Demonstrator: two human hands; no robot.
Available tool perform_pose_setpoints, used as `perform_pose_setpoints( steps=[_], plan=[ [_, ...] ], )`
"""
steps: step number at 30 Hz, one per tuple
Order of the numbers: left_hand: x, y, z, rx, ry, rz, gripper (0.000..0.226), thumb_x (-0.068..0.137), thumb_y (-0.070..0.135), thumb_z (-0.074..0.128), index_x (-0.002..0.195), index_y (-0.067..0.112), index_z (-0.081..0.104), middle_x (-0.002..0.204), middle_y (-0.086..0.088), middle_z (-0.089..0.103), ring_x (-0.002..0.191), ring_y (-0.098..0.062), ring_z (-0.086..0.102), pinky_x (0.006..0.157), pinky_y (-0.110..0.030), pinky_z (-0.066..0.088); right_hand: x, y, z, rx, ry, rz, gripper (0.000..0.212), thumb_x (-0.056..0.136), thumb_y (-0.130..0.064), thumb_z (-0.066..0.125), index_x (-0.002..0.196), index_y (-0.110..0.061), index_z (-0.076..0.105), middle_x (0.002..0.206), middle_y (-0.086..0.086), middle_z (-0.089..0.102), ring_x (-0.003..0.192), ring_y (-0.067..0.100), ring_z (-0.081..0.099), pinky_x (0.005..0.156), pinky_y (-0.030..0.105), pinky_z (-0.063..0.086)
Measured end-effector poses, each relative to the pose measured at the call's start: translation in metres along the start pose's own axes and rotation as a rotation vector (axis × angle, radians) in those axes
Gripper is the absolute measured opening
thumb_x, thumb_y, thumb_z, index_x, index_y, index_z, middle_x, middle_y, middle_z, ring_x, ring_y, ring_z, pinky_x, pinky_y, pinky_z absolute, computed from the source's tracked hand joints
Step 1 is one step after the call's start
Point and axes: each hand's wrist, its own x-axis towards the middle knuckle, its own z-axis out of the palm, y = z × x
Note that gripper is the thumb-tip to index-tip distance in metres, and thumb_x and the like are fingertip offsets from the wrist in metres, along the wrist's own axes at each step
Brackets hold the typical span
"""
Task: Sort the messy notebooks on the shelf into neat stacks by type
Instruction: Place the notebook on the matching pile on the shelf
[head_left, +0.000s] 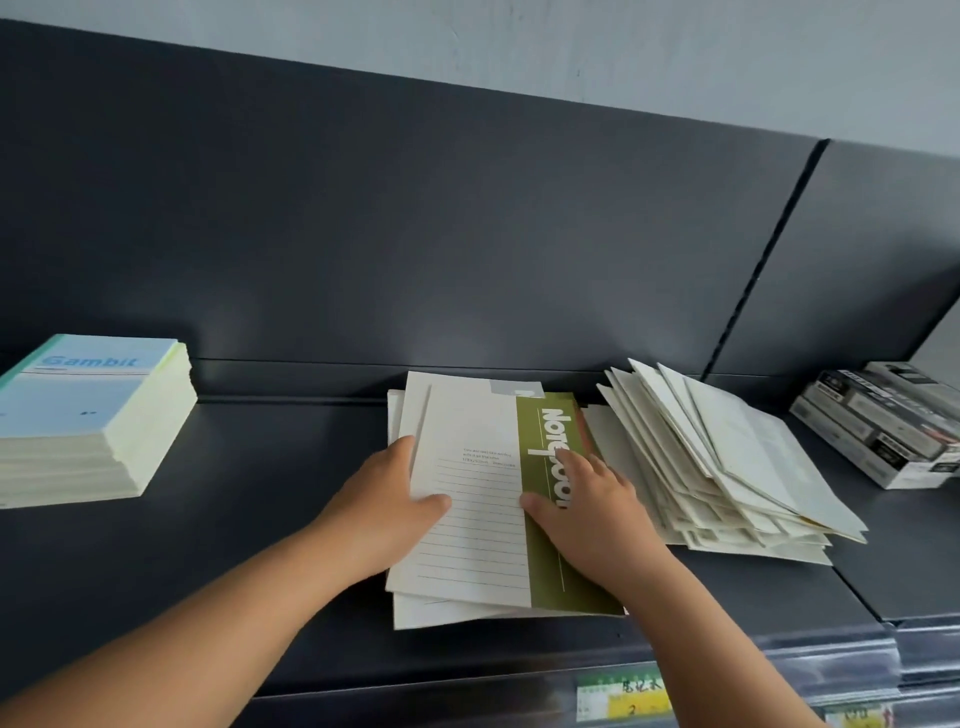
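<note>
Head view takes in the dark shelf (260, 545), whose front lip runs across at 6 o'clock. On it, at 3 o'clock from the middle, lies the fanned pile (737, 467) of cream notebooks, splayed and overlapping, its near corners close to the front lip. At 9 o'clock, well apart, stands the blue Gambit stack (88, 415), already square. Between them sits the middle pile (441, 608), uneven, with covers jutting out at 6 and 12 o'clock. At 2 o'clock, beyond the fanned pile, is a stack of dark boxes (883, 426).

On the middle pile lies the top notebook (478, 530), cream with a green band, skewed against those beneath. The left hand (384, 499) pinches its left edge, thumb on the cover and fingers passing out of sight below. The right hand (587, 499) lies spread and flat on the green band, pressing down.

As a judgement, the main risk is the fanned pile, which touches the middle pile at 3 o'clock; a sideways shove while squaring could nudge it so that its loose top covers slide towards the front lip. The middle pile's overhang at 6 o'clock could also tip off if the right hand drags instead of pressing; smooth covers probably slip easily on one another. Squaring only the top notebook would likely leave the lower ones askew.
</note>
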Motion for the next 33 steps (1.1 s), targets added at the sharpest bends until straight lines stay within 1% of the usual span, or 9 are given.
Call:
perform_pose_setpoints(
  steps=[4, 9, 13, 15, 18, 20, 24, 29, 33],
  plan=[
    [0.002, -0.001, -0.002, -0.123, 0.090, -0.055, 0.059, 0.093, 0.021, 0.056, 0.145, 0.025, 0.029, 0.141, 0.003, 0.041, 0.084, -0.001, 0.042, 0.058, -0.012, 0.032, 0.001, -0.007, 0.004, -0.075, 0.032, -0.018, 0.074, 0.087, -0.070, 0.042, 0.149, -0.034, 0.020, 0.159, -0.006, 0.022, 0.149, 0.026, 0.007, 0.118, 0.052, 0.007],
    [0.003, -0.007, -0.005, -0.153, 0.182, -0.087, 0.069, 0.093, 0.017, 0.055, 0.151, 0.027, 0.018, 0.150, 0.002, 0.032, 0.087, -0.003, 0.040, 0.055, -0.010, 0.027, 0.003, -0.014, 0.010, -0.062, 0.023, -0.041, 0.075, 0.087, -0.069, 0.042, 0.150, -0.033, 0.019, 0.160, -0.004, 0.021, 0.149, 0.026, 0.008, 0.119, 0.050, 0.006],
    [0.001, -0.005, -0.004, -0.192, 0.255, -0.056, 0.080, 0.090, 0.008, 0.056, 0.153, 0.028, 0.010, 0.152, 0.003, 0.030, 0.124, -0.014, 0.043, 0.070, -0.011, 0.033, 0.001, -0.017, 0.013, -0.028, 0.022, -0.061, 0.076, 0.088, -0.068, 0.043, 0.150, -0.033, 0.019, 0.159, -0.004, 0.022, 0.148, 0.025, 0.013, 0.120, 0.047, 0.010],
    [0.003, -0.004, -0.008, -0.319, 0.270, -0.086, 0.086, 0.088, 0.005, 0.060, 0.153, 0.028, 0.008, 0.143, 0.002, 0.043, 0.118, -0.018, 0.051, 0.069, -0.017, 0.040, 0.000, -0.018, 0.013, -0.003, 0.026, -0.061, 0.076, 0.088, -0.067, 0.045, 0.150, -0.032, 0.019, 0.158, -0.005, 0.024, 0.148, 0.024, 0.016, 0.121, 0.046, 0.012],
    [0.002, 0.006, -0.023, -0.713, 0.171, -0.285, 0.033, 0.088, 0.007, 0.066, 0.117, 0.013, 0.052, 0.099, 0.000, 0.063, 0.079, -0.013, 0.060, 0.063, -0.027, 0.049, -0.003, -0.020, 0.012, 0.053, 0.015, -0.060, 0.076, 0.087, -0.066, 0.048, 0.149, -0.033, 0.020, 0.157, -0.006, 0.026, 0.146, 0.023, 0.019, 0.120, 0.046, 0.017],
    [0.000, 0.010, -0.026, -0.704, 0.074, -0.317, 0.013, 0.090, 0.008, 0.064, 0.086, 0.015, 0.054, 0.085, 0.000, 0.063, 0.068, -0.009, 0.056, 0.054, -0.025, 0.043, -0.005, -0.021, 0.011, 0.092, 0.001, -0.062, 0.075, 0.087, -0.063, 0.051, 0.149, -0.034, 0.020, 0.157, -0.007, 0.026, 0.146, 0.023, 0.020, 0.120, 0.046, 0.019],
    [0.006, 0.005, -0.024, -0.573, 0.065, -0.289, 0.017, 0.090, 0.007, 0.061, 0.104, 0.013, 0.055, 0.101, -0.003, 0.064, 0.084, -0.016, 0.061, 0.058, -0.028, 0.045, -0.003, -0.020, 0.007, 0.235, -0.042, -0.044, 0.073, 0.087, -0.057, 0.057, 0.148, -0.035, 0.022, 0.152, -0.008, 0.033, 0.141, 0.022, 0.031, 0.114, 0.047, 0.032],
    [0.012, -0.007, -0.027, -0.505, 0.086, -0.322, 0.032, 0.089, 0.012, 0.058, 0.118, 0.014, 0.045, 0.111, -0.006, 0.058, 0.098, -0.026, 0.059, 0.085, -0.044, 0.052, -0.001, -0.020, 0.005, 0.420, -0.096, -0.044, 0.063, 0.089, -0.049, 0.059, 0.143, -0.040, 0.028, 0.141, -0.012, 0.045, 0.131, 0.021, 0.043, 0.104, 0.048, 0.045],
    [0.014, -0.010, -0.027, -0.453, 0.149, -0.297, 0.030, 0.088, 0.007, 0.059, 0.115, 0.011, 0.046, 0.107, -0.007, 0.058, 0.094, -0.024, 0.058, 0.074, -0.036, 0.050, 0.001, -0.021, 0.003, 0.504, -0.115, -0.074, 0.059, 0.093, -0.036, 0.059, 0.145, -0.038, 0.029, 0.140, -0.012, 0.048, 0.128, 0.017, 0.047, 0.102, 0.044, 0.048]
  ],
)
